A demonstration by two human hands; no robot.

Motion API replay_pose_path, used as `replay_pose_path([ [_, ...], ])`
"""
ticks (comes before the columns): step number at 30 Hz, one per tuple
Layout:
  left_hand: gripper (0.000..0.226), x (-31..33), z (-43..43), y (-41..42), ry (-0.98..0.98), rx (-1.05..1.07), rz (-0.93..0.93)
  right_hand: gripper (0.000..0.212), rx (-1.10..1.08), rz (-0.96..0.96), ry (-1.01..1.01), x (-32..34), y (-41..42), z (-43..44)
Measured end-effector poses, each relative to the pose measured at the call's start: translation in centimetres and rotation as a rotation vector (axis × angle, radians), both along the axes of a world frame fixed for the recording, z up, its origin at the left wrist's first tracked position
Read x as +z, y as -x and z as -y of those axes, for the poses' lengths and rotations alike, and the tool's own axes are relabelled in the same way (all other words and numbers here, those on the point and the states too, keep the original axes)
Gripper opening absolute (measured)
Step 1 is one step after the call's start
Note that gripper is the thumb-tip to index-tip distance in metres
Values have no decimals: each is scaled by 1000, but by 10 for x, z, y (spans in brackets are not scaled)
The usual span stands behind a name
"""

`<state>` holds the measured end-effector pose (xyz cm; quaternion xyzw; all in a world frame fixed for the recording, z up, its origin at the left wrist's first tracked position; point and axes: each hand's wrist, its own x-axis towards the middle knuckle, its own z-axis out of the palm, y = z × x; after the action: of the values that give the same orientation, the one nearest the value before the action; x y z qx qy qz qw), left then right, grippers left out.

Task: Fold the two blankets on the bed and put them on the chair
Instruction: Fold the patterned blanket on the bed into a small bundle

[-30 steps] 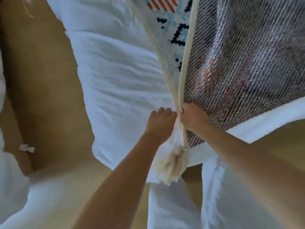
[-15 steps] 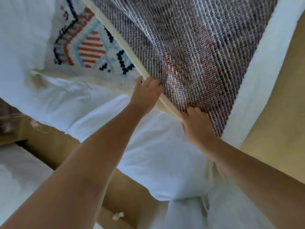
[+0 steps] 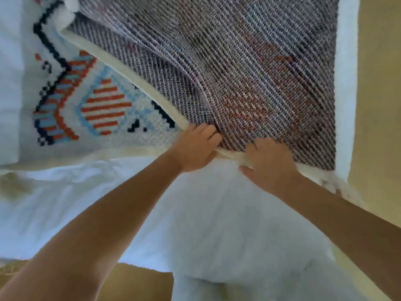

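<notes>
Woven blanket [image 3: 249, 72], cream-hemmed: lies on the white bed [image 3: 195, 224], spanning 9 to 2 o'clock, with its grey reverse turned over the orange-and-blue patterned face at 9 o'clock. Left hand [image 3: 195, 146] and right hand [image 3: 269, 164], at centre and close together, both curl their fingers round the hem of the turned-over layer. Progress, judged: first fold under way, early stage. Outstanding: further folds, second blanket, chair; neither of the last two is in view.

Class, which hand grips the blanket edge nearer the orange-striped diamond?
The left hand; it grips the blanket beside the diamond, while the right hand holds it farther away.
</notes>
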<state>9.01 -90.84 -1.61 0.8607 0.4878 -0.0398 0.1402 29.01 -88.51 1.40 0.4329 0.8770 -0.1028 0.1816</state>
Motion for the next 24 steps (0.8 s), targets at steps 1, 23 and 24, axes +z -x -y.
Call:
replay_pose_path([
  [1,25,-5,-1,18,-66,-10,41,38,-9,-76,-31,4,19,5],
  [23,22,22,43,177,105,-165,-350,37,109,-89,78,-11,168,32],
  [24,25,21,46,181,63,-121,-304,35,120,-87,102,-11,166,32],
])
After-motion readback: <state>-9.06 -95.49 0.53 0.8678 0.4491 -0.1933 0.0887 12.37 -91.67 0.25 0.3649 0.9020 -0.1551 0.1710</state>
